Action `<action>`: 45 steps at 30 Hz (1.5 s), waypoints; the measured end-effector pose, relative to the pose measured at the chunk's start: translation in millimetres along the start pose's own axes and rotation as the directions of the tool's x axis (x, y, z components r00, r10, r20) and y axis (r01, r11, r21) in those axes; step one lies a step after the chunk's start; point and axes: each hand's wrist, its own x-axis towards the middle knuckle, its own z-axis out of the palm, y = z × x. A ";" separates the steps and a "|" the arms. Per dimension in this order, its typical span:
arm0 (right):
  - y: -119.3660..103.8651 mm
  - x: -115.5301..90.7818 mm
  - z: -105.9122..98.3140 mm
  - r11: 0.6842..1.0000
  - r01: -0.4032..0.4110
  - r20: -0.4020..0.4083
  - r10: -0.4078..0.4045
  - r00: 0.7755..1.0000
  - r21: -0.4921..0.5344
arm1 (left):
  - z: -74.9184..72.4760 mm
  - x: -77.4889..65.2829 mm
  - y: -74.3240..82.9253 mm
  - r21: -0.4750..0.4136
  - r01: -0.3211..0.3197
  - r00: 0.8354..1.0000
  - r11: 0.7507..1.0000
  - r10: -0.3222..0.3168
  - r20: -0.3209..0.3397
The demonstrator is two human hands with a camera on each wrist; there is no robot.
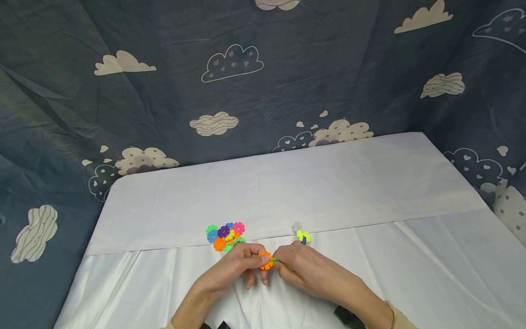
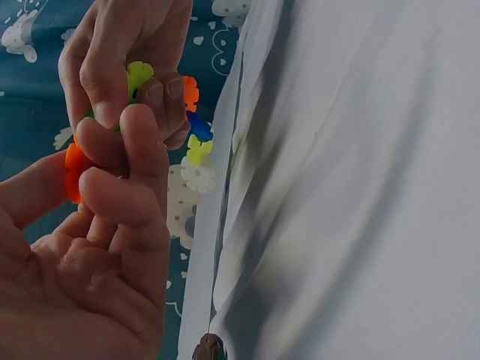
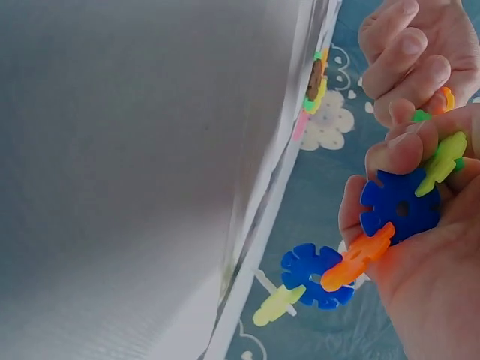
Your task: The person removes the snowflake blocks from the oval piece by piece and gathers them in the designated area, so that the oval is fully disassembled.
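Note:
Several notched plastic snowflake discs are joined in a chain. My right hand [image 1: 304,267] grips it near one end. In the right wrist view, a yellow disc [image 3: 442,165] and a blue disc [image 3: 401,206] lie against that hand's fingers. Beyond them the chain hangs on through an orange disc [image 3: 358,259], another blue disc [image 3: 309,262], a second yellow disc [image 3: 276,307] and a white disc [image 3: 262,280]. Between thumb and fingers, my left hand [image 1: 238,265] pinches an orange disc [image 1: 269,266], edge to edge with a green disc [image 1: 276,259] at the right fingertips.
Loose snowflake discs of several colours, with a purple disc [image 1: 223,231] among them, lie piled on the white cloth [image 1: 144,283] just beyond my left hand. A dark curtain [image 1: 287,82] with cloud prints stands behind the table and along its sides.

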 end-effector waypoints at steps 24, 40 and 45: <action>9.2 3.1 -2.1 0.986 0.131 -0.207 -0.107 0.972 0.104 | 11.6 -0.3 10.2 0.071 -0.096 0.981 0.993 0.107 -0.163; 4.8 -0.6 -0.7 0.997 0.048 -0.072 -0.044 0.996 0.058 | -1.2 -3.6 7.2 0.133 -0.019 0.998 0.991 0.026 -0.052; 5.0 -1.4 -5.8 0.995 0.018 -0.026 -0.015 1.000 0.093 | -12.2 -9.7 13.2 0.175 -0.021 0.997 0.984 0.034 -0.075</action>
